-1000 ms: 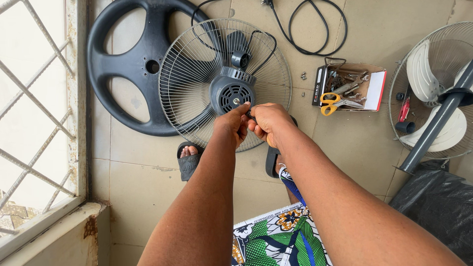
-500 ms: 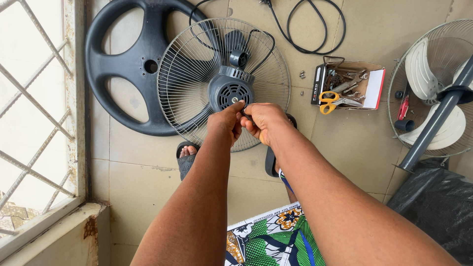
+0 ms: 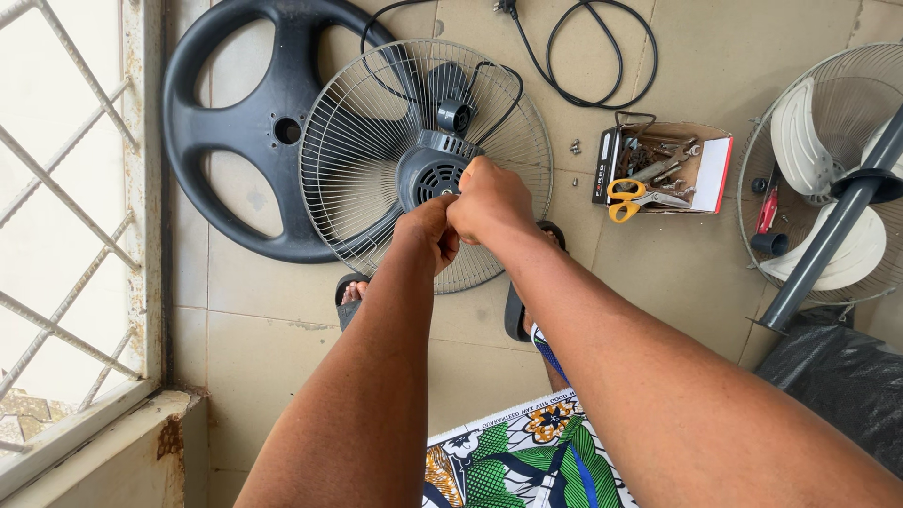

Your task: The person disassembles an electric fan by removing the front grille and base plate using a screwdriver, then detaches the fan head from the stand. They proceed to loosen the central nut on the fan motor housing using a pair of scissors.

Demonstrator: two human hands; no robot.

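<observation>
Head | L hand (image 3: 428, 229) + R hand (image 3: 489, 199) pinched at fan motor (image 3: 428, 174)

A black round base (image 3: 254, 132) is lying at ten o'clock, beside a white window grille (image 3: 66, 188) running down the nine o'clock edge. A black cable (image 3: 583, 56) is looping at twelve o'clock. At two o'clock a cardboard box (image 3: 720, 169) of tools is sitting open, yellow-handled scissors (image 3: 628, 198) resting at its near end and small screws (image 3: 576, 147) lying just beside it. At three o'clock a second fan (image 3: 828, 169) with white blades is lying under a grey pole (image 3: 828, 235). A black bag (image 3: 837, 386) is sitting at four o'clock.
</observation>
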